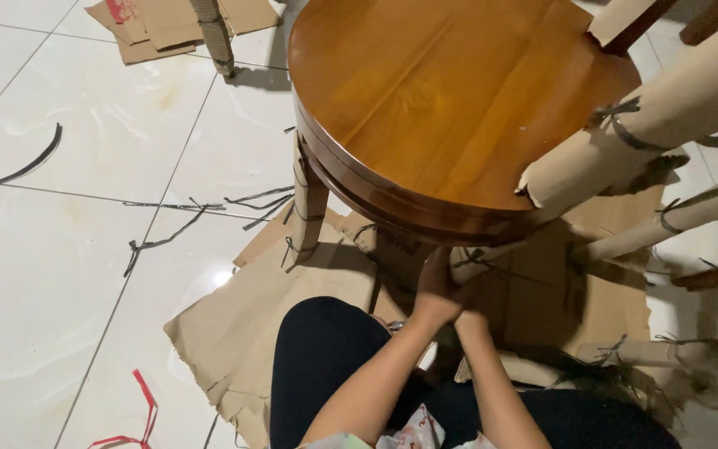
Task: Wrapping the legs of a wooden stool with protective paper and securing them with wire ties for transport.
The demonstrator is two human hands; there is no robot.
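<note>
Fingers of our left hand (438,291) and right hand (469,309) clench paper wrapping (492,270) on a leg beneath the near edge of the round wooden table (450,100), seemingly soft, tearable, best gripped at loose edges.

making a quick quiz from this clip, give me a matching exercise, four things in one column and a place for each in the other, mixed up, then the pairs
Things
1. round wooden tabletop
2. red plastic strap
3. curved black strap
4. both hands

Places
A. on the white tiles at the far left edge
B. under the near rim of the table, at a wrapped leg
C. top centre of the view, above the cardboard sheet
D. on the floor at the bottom left

Pairs: 1-C, 2-D, 3-A, 4-B
</note>
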